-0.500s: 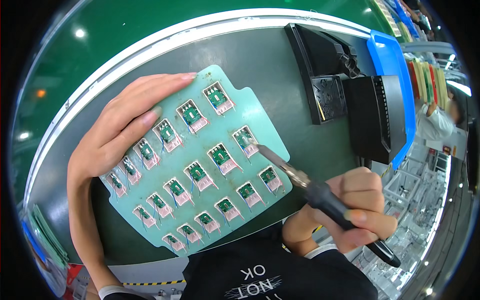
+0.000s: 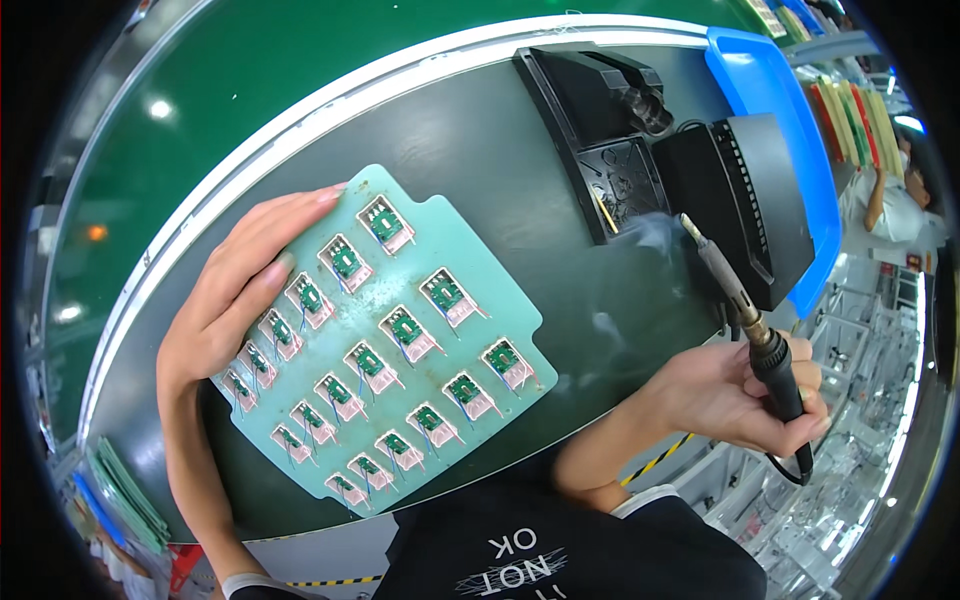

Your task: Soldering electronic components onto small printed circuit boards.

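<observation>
The tabletop (image 2: 450,130) is spreading beneath the tray (image 2: 388,292), left of the black box (image 2: 712,195). Your left hand (image 2: 218,300) is grasping the tray's left edge; your right hand (image 2: 735,395) is clenching the iron (image 2: 773,362), clear of the tray. Circuit boards (image 2: 404,327) are sitting in the tray's slots.

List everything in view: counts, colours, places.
panel: 1, pale teal, left of centre
circuit boards: 18, green, in the panel's recesses
wires: many, red and blue, at the boards
soldering iron: 1, black and silver, at right
smoke: wisps, whitish, near the iron
stand: 1, black, upper right
slotted box: 1, black, beside the stand
tray: 1, blue, beside the slotted box
worktable: 1, dark green, under the panel
sheets: several, green, lower left
co-worker: at least 1, white sleeve, right edge
left hand: 1, bare, on the panel's edge
right hand: 1, bare, gripping the iron
</observation>
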The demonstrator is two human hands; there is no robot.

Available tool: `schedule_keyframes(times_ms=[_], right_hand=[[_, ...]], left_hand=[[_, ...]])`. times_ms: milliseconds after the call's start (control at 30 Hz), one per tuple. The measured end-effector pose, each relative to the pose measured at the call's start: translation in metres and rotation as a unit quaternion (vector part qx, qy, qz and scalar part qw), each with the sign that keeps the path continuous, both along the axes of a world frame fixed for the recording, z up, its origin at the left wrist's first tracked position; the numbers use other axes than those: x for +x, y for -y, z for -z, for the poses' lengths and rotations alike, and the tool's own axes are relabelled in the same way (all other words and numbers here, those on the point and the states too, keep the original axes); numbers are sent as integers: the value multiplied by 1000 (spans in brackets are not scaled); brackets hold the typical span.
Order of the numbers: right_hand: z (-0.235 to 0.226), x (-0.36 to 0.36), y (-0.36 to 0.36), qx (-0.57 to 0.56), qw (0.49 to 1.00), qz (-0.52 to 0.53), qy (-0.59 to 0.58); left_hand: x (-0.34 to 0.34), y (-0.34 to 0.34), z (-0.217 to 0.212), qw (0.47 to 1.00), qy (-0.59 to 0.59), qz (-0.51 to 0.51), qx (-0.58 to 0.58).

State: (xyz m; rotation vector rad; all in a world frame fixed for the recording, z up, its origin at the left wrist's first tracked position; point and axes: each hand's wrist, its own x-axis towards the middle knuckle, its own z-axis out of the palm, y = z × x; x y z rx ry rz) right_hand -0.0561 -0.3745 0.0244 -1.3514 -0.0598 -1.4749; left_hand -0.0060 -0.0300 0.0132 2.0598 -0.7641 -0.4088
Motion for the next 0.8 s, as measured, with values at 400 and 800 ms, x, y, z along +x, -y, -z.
schedule_keyframes(times_ms=[400, 800], right_hand=[[25, 9, 5, -13, 996, 62, -58], [29, 7, 4, -26, 997, 55, -42]], left_hand=[[3, -20, 1, 997, -39, -26, 56], [-1, -27, 3, 994, -46, -62, 77]])
